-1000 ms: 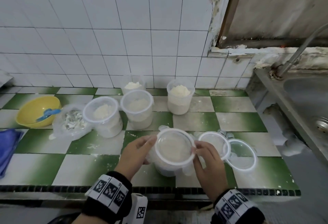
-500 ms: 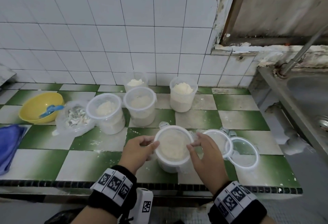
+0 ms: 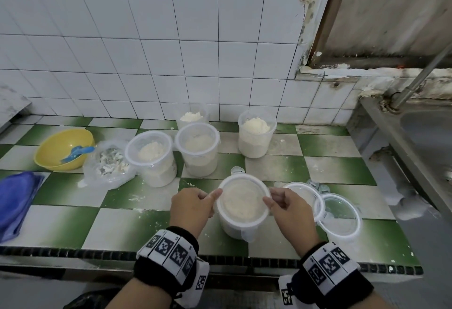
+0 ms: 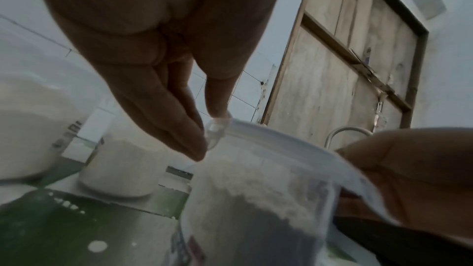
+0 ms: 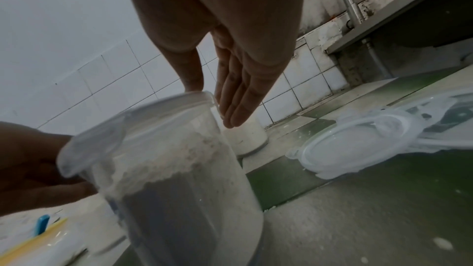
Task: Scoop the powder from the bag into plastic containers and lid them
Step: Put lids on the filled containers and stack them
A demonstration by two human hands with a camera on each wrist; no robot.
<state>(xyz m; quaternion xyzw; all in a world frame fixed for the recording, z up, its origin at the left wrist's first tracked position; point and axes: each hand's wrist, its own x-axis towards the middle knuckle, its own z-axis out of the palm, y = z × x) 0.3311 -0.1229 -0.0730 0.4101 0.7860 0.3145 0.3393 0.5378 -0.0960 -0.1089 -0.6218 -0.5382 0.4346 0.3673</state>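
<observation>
I am on the lidding step. The filled container stands at the near edge of the green-and-white tiled counter, directly in front of me, with its clear lid already laid on top. My left hand is at the lid's nine o'clock: thumb on the rim, fingers lying together just beside the side clip tab. My right hand is at three o'clock, thumb tip on the rim and fingers nearly straight alongside the tab there. Neither hand wraps the tub; both only touch and press the lid edge.

I judge the lid is seated but not locked: the tab at twelve o'clock sticks up, and the one at six o'clock hangs out from the wall. The next move calls for folding each tab down until it catches under the rim, with the tub held steady so no powder puffs out.

Two spare lids lie at three o'clock. Two lidded tubs stand at eleven o'clock, and two open ones heaped with powder wait at twelve, so they come next. The powder bag and the yellow bowl holding a blue scoop sit at ten o'clock.
</observation>
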